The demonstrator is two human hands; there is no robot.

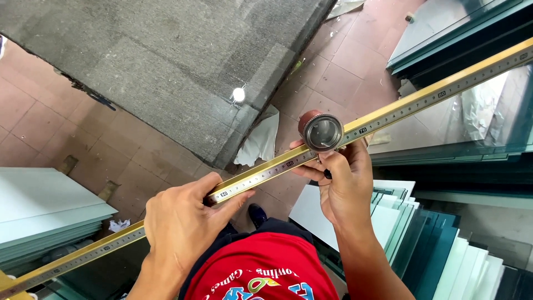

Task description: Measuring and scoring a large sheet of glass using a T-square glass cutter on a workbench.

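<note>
A long brass-coloured metal measuring bar (388, 115) with a graduated scale runs diagonally across the view, from the lower left edge to the upper right edge. All positions below are given relative to this bar.

Left hand (180, 225): clasped over the bar on its lower-left stretch, palm down, fingers wrapped across the scale face, thumb tip lying along the bar's lower edge.

Right hand (341, 180): grips the bar near its middle from below, fingers curled around it. Directly above the fingers sits a round knurled knob with a reddish-brown rim and a shiny metal face (321, 131), mounted on the bar and touching it. Thumb and forefinger reach up to the knob's lower edge (whether they press it cannot be told).

Surroundings: above the bar, to the upper left, lies a large grey speckled slab (166, 61) over a floor of reddish-brown tiles (355, 61). Below the bar on the left, a stack of pale green glass sheets (44, 211). Below it on the right, further stacked glass panes in white and dark green tints (433, 250), edges fanned. Above the bar's upper-right end, more dark-edged glass sheets (461, 22). At the bottom centre, beneath the bar, the person's red printed shirt (261, 266).
</note>
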